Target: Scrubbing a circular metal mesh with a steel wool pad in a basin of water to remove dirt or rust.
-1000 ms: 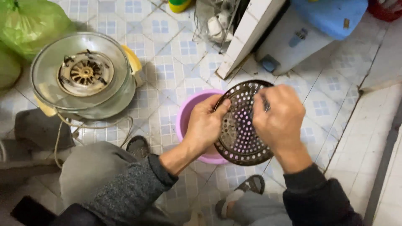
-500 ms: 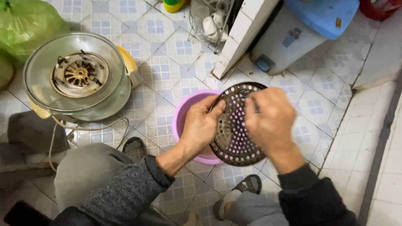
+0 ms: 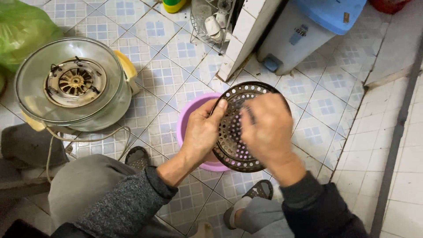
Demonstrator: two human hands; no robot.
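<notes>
The left hand point(image 3: 203, 132) grips the edge of a dark perforated round plate point(image 3: 235, 145); the right hand point(image 3: 266, 128) presses closed against its face, above a pink basin point(image 3: 185, 128) on blue-patterned floor tiles point(image 3: 163, 70). A green bag point(image 3: 22, 26) lies far left.

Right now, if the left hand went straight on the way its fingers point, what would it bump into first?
The left hand points up and right along the round holed tray it grips. Past the rim, probably the white post, though depth is unclear.
</notes>
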